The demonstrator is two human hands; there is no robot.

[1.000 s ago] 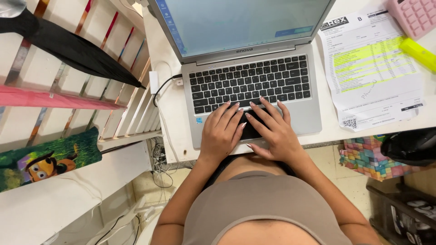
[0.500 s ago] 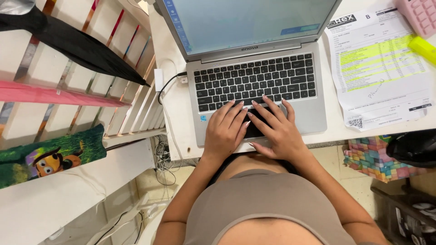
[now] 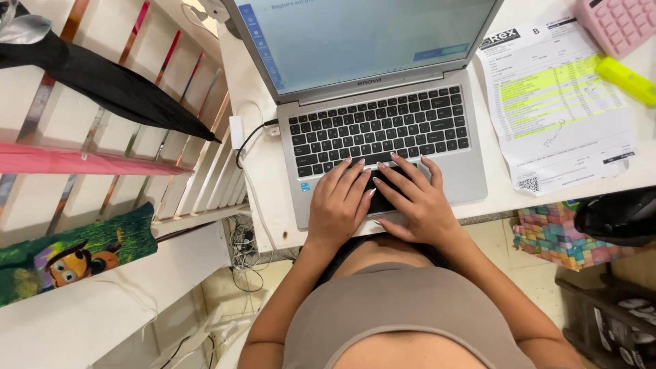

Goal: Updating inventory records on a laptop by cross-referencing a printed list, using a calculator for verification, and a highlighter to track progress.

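White counter [image 3: 263, 171] carried a silver laptop [image 3: 383, 130], lid open, near its front edge. My left hand [image 3: 338, 205] and right hand [image 3: 417, 201] lay side by side on the laptop's palm rest and trackpad, fingers spread and loose, grasping nothing, fingertips touching the lowest key row. Right of the laptop lay a highlighted paper sheet [image 3: 560, 102], a yellow marker [image 3: 625, 80] and a pink calculator [image 3: 618, 24].

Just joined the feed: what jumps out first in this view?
An open silver laptop sits mid-desk, with the left hand and right hand resting side by side over its trackpad area, fingertips near the bottom key row. To the right lies a paper streaked with yellow highlighting, with a yellow highlighter and a pink calculator beyond it.
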